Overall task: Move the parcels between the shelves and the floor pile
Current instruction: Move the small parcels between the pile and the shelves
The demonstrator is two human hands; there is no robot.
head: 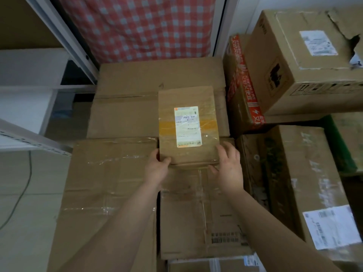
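A small brown parcel [188,99] with a white label and a yellow tape band lies on top of the floor pile of large cardboard boxes [117,173]. My left hand [157,167] grips its near left corner, thumb on top. My right hand [228,165] rests at its near right corner with fingers spread and relaxed. Both forearms reach in from the bottom of the view.
A white metal shelf [29,138] stands at the left over the tiled floor [23,213], where a cable runs. More stacked boxes [306,63] rise at the right, one with red tape [241,79]. A red checked cloth [141,26] hangs behind.
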